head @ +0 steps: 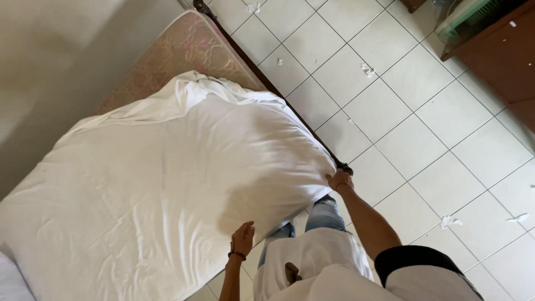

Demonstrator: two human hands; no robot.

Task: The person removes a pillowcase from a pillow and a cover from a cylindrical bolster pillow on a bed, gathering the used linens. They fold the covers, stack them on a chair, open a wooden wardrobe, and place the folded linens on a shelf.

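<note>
Head view, looking down: white sheet point(167, 184) spread over most of the bed, billowed and creased, its far end bunched at about 12 o'clock and leaving the patterned mattress point(184, 47) bare beyond. Dark bed frame point(290, 108) running along the sheet's 3 o'clock edge, ending at a corner post by the right hand. Right hand point(339, 180) at about 4 o'clock of the sheet, grip closed on the sheet's corner edge. Left hand point(243, 238) at about 6 o'clock, fingers open and loosely curled, at the sheet's near edge, holding nothing; contact cannot be told. Dark band on the left wrist.

Pale tiled floor point(423, 139) filling the 3 o'clock side, wide and open, strewn with small white paper scraps point(450, 222). Brown wooden cabinet point(501, 50) at 1 o'clock, well apart from the bed. Plain pale wall point(50, 50) close along the bed's 9 to 11 o'clock side, no room between.
</note>
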